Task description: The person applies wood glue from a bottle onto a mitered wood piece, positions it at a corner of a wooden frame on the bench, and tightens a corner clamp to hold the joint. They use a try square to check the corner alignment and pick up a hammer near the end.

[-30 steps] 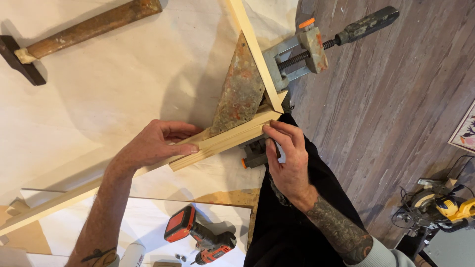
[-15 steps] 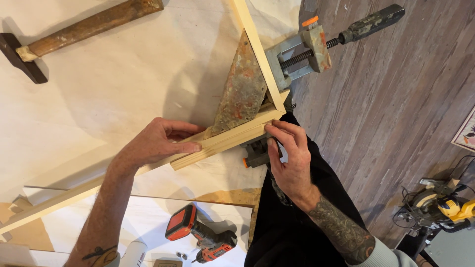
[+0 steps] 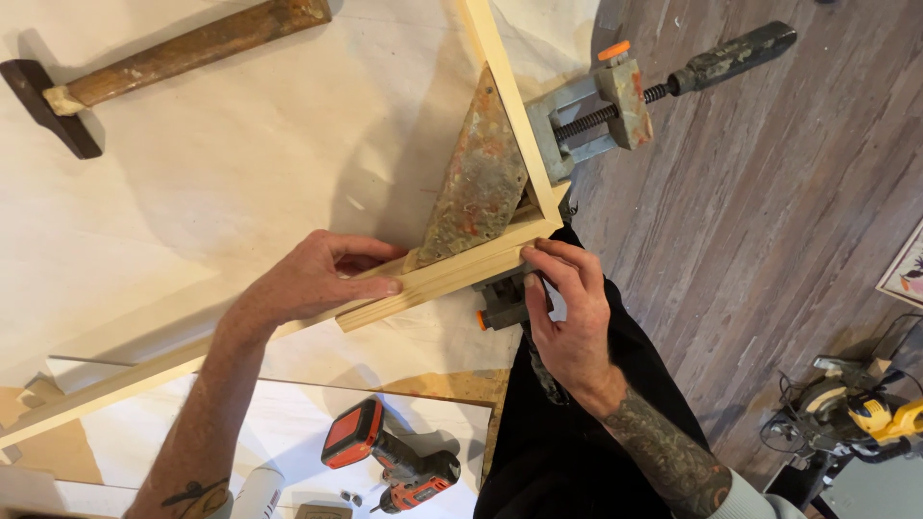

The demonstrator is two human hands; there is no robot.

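Bright, even, warm light falls from above right; soft shadows trail left of the hammer (image 3: 144, 72) and left hand (image 3: 308, 284). Focus sharp, edges slightly stretched.

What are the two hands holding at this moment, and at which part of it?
Both hold the lower wooden strip. The left hand presses its long side near the short piece's end; the right hand pinches its end at the clamped corner, by the rusty corner clamp.
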